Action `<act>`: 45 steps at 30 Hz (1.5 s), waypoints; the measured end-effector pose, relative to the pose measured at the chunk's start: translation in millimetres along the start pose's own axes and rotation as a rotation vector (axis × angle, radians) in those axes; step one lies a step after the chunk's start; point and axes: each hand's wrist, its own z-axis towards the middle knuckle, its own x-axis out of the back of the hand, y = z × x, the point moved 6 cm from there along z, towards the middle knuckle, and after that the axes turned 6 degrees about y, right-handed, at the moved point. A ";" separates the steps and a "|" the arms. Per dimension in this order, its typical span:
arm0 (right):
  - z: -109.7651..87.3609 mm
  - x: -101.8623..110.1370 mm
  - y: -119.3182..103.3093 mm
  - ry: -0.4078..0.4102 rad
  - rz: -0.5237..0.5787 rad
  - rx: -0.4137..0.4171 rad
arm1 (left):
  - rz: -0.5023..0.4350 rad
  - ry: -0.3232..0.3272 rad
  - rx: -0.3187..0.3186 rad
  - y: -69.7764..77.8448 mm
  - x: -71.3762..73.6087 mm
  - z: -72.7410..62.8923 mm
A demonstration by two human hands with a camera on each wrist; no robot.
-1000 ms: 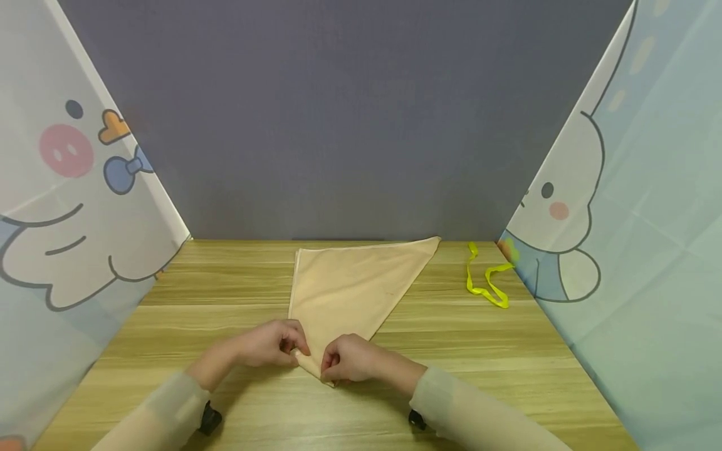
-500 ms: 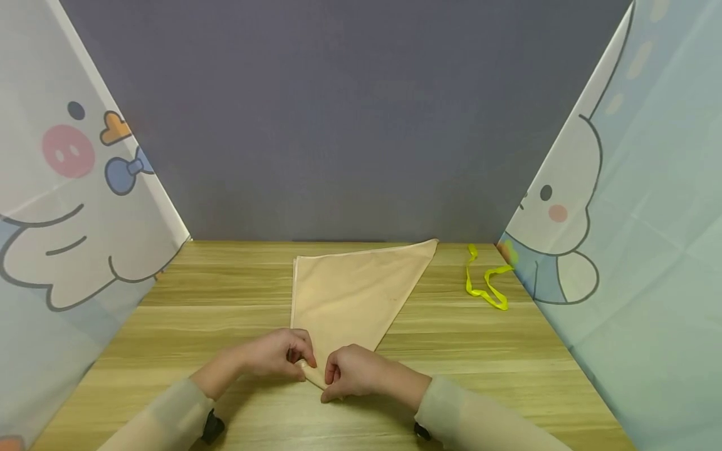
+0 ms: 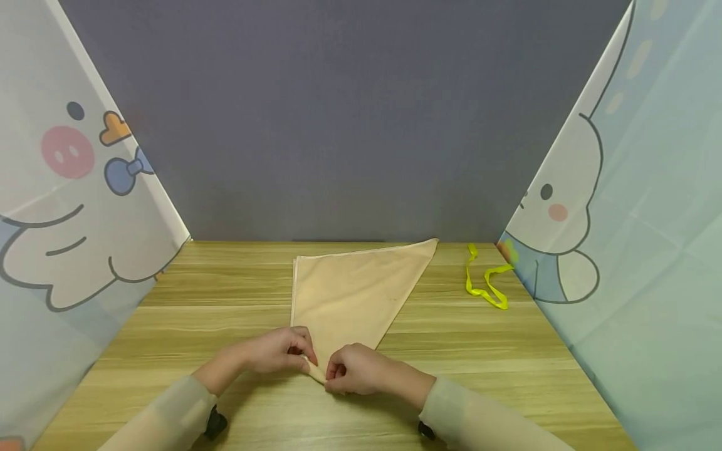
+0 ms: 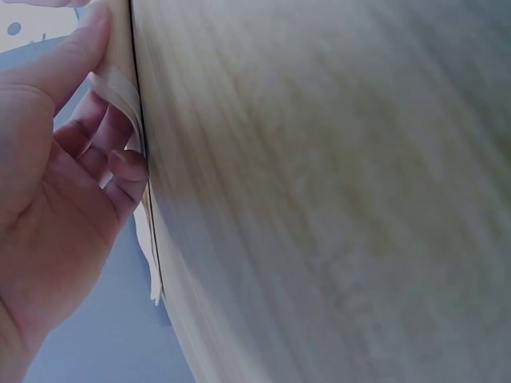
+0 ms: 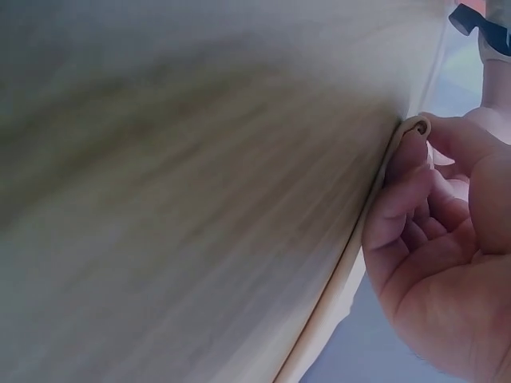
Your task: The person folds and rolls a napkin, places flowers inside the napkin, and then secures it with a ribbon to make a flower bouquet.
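Observation:
A peach-coloured cloth (image 3: pixel 355 294) lies on the wooden table, folded to a rough triangle with one point at the far right. Its near corner is turned into a small tight roll (image 3: pixel 314 371). My left hand (image 3: pixel 279 349) pinches the left end of this roll between thumb and fingers. At the roll's other end, my right hand (image 3: pixel 358 368) pinches it the same way. The left wrist view shows the left thumb (image 4: pixel 88 40) along the rolled cloth (image 4: pixel 118 56). In the right wrist view, the spiral end of the roll (image 5: pixel 421 124) shows between thumb and forefinger.
A crumpled yellow ribbon (image 3: pixel 479 292) lies at the right rear of the wooden table (image 3: pixel 225 282). Behind stands a dark grey panel (image 3: pixel 338 125). Printed cartoon sheets line the left side (image 3: pixel 56 250) and the right side (image 3: pixel 648 250).
Both hands have come slightly nearer the front of the table, and the cloth has shifted a little with them. The right thumb and fingers have drawn together on the roll's end.

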 end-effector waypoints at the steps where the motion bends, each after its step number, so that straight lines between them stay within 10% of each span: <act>1: -0.5 0.9 -0.2 0.004 -0.006 0.005 | 0.001 0.002 -0.004 -0.2 -0.1 0.6; 9: -2.3 7.6 3.4 0.004 -0.016 0.011 | 0.050 0.057 0.020 -5.5 0.3 7.0; 24: -0.4 5.6 19.3 -0.064 0.307 -0.075 | 0.000 0.103 0.252 -9.1 0.5 21.2; 35: -0.1 4.2 21.6 -0.059 0.380 -0.106 | 0.039 0.091 0.022 6.1 -1.4 23.1; 45: -0.5 4.6 22.5 -0.057 0.379 -0.109 | 0.078 0.043 -0.060 6.4 0.5 14.8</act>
